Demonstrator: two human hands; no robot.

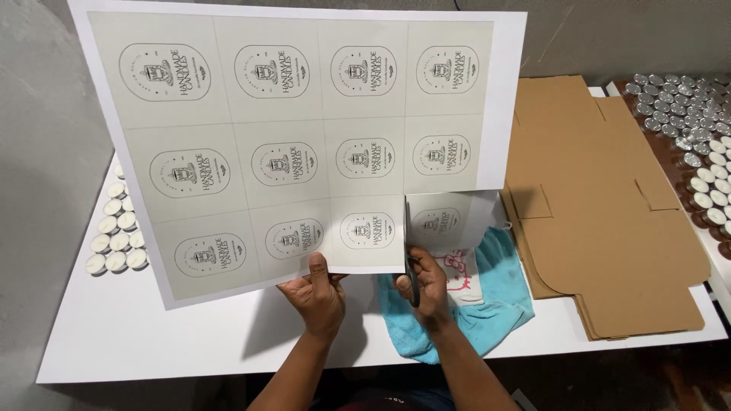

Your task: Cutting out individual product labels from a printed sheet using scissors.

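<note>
I hold up a large white sheet (289,144) printed with a grid of pale grey oval-emblem labels. My left hand (316,293) pinches its bottom edge, thumb on the front. My right hand (426,285) grips dark scissors (412,283), blades pointing up into a cut that runs between the bottom-row labels. The bottom-right label (440,222) hangs partly cut away from the sheet.
White table (152,335) below. A turquoise cloth (495,293) lies under my right hand. Flat brown cardboard blanks (601,205) are stacked at right. Several white tealight candles (116,236) sit at left, and more tealights in metal cups (693,122) at far right.
</note>
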